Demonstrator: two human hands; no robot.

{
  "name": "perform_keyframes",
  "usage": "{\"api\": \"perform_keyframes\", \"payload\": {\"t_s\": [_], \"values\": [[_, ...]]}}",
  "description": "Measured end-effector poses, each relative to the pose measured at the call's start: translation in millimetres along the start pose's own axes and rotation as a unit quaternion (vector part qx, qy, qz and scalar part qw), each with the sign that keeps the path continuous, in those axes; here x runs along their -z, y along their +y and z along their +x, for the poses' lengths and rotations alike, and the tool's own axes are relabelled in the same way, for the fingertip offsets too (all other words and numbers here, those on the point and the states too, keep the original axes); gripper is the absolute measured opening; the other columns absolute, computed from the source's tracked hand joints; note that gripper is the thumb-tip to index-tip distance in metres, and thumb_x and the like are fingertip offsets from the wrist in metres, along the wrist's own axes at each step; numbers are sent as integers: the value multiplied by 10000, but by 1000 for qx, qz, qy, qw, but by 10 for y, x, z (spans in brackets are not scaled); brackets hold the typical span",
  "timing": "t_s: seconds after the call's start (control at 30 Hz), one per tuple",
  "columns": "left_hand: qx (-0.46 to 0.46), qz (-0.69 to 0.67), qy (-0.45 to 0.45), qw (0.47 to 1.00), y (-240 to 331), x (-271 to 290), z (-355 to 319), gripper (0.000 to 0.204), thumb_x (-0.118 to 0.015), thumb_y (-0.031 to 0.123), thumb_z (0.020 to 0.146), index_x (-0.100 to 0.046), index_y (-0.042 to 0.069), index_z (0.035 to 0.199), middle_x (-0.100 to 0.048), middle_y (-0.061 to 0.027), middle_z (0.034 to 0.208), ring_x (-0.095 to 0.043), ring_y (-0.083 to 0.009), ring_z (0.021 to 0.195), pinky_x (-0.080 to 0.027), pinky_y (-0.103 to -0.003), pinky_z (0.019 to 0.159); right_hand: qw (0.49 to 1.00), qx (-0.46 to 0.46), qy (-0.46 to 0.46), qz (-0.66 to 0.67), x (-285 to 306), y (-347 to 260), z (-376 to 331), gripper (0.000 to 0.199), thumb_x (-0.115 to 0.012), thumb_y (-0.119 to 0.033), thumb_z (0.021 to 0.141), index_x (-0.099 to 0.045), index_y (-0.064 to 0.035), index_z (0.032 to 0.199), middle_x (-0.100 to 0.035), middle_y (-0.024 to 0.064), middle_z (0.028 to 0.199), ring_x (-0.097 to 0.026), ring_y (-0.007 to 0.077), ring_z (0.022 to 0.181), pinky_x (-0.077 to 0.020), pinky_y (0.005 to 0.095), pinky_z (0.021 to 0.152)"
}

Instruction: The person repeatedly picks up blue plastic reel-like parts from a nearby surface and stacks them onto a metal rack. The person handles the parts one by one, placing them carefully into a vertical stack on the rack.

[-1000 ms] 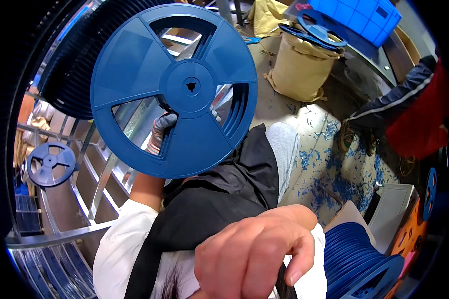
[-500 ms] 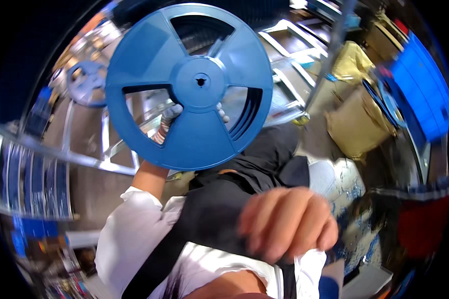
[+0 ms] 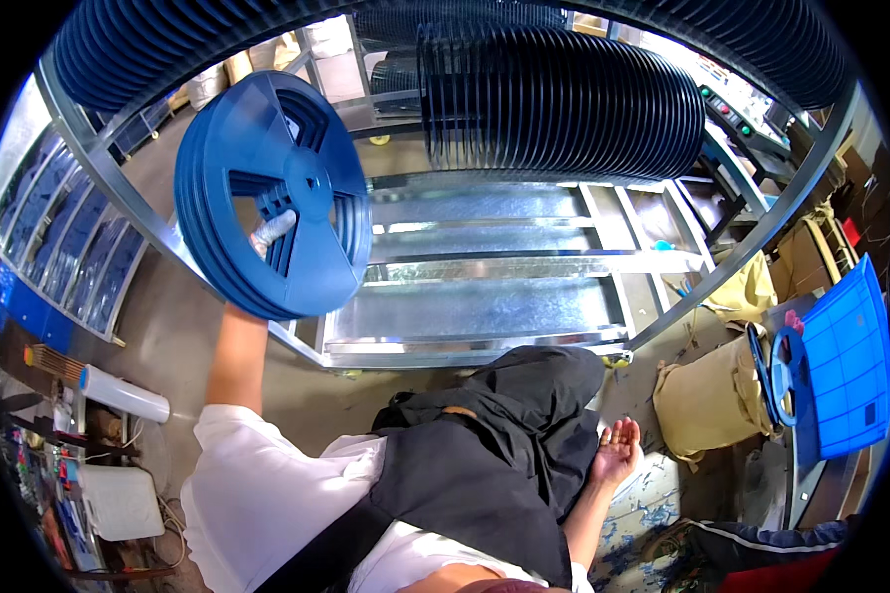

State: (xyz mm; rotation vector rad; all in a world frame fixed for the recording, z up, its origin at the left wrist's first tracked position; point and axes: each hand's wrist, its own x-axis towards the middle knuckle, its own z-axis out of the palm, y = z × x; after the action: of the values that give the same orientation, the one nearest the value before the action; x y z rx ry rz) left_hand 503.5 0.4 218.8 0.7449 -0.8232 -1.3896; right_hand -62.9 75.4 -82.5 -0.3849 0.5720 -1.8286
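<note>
A small stack of blue reels (image 3: 272, 193) is held up by the left hand (image 3: 272, 229) – fingers through the spokes – beside the metal rack (image 3: 485, 306), not yet set in (a row of reels (image 3: 564, 99) already stands there); the right hand (image 3: 615, 450) hangs open, empty

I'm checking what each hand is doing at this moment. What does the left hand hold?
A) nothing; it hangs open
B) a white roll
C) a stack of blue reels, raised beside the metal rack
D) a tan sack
C: the left hand grips the stack of blue reels through the spokes, raised beside the metal rack; the right hand hangs open and empty.
</note>
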Motion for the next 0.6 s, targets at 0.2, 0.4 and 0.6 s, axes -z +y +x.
{"api": "perform_keyframes", "payload": {"t_s": [0.2, 0.4, 0.6], "values": [[-1, -13, -20, 1000, 76, 306, 1162, 577, -616, 429, 805, -524, 33, 1214, -607, -145, 1119, -577, -262, 1078, -481, -422, 925, 995, -12, 17, -93, -61, 67, -46, 401, -575, -211, 875, -497, -48, 1232, -580, 124, 1173, -601, 233, 1003, -506, 335, 855], [44, -48, -62, 996, -14, 620, 2808, 531, -585, 423, 828, -538, 50, 1202, -619, -130, 1103, -583, -240, 1069, -483, -406, 918, 990, 0, 55, -132, 57, 28, -108, 343, -571, -206, 885, -532, -74, 1199, -601, 109, 1157, -607, 220, 1001, -504, 326, 835], [121, -62, -70, 988, -338, 996, 3886, 489, -554, 418, 852, -552, 66, 1191, -631, -115, 1088, -589, -219, 1059, -485, -389, 911, 985, -2, 75, -158, 46, 68, -117, 317, -555, -162, 880, -528, -67, 1181, -600, 101, 1140, -611, 220, 978, -502, 324, 822]]}}
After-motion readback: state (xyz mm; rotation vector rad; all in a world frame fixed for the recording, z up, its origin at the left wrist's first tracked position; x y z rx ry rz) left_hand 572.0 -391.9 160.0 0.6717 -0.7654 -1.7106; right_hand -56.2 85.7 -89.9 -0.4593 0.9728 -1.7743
